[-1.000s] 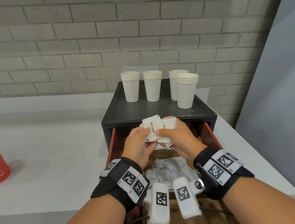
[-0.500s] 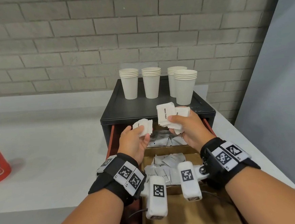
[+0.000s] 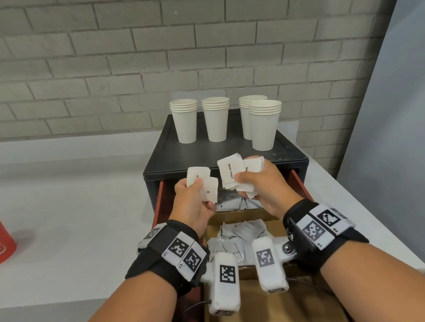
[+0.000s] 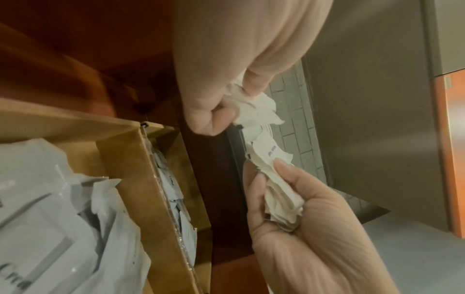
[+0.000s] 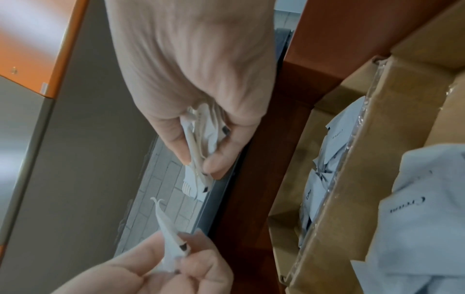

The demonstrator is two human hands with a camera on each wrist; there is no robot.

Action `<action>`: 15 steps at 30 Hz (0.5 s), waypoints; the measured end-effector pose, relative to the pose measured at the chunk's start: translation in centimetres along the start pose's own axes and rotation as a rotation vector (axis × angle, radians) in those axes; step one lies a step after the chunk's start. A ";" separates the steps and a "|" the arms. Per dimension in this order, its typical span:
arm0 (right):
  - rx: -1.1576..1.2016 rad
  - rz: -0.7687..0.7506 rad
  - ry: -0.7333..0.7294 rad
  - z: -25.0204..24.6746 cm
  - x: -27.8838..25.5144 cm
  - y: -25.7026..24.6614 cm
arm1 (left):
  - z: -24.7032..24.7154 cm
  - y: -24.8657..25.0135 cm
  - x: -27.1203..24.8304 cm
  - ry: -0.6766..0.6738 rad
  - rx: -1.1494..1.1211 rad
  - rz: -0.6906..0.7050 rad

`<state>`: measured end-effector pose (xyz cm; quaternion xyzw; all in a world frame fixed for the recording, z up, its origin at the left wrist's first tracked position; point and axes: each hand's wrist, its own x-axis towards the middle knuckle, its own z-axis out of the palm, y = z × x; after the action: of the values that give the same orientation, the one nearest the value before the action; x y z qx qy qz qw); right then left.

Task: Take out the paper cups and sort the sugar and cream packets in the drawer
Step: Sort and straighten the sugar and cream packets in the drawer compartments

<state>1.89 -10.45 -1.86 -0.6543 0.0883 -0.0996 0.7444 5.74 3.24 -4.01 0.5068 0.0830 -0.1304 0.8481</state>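
Splitting the bundle is what has just happened: a second ago both hands pinched one clump of white paper sugar packets together, and now you hold them apart above the open red-sided drawer (image 3: 300, 183). Your left hand (image 3: 194, 203) has its fingers curled round a small share of the packets (image 3: 203, 184), while your right hand (image 3: 264, 189) grips the larger share (image 3: 235, 174), its top packet reading "White Sugar". The four stacks of white paper cups (image 3: 214, 120) stand on top of the black cabinet (image 3: 206, 158), so that part looks done. Grey cream packets (image 3: 237, 237) lie in the middle cardboard compartment (image 3: 213, 233) below your wrists, with coffee packets (image 3: 231, 203) in the one behind. You seem to be counting or squaring the sugar before setting it into its own compartment.
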 end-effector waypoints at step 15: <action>-0.102 0.028 -0.190 1.1 -0.6 0.4 | -0.4 -0.5 -0.1 -0.168 0.048 0.027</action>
<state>1.64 -9.18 -2.11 -0.6965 0.0313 -0.0220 0.7166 5.49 3.41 -4.61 0.5155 0.0017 -0.1631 0.8412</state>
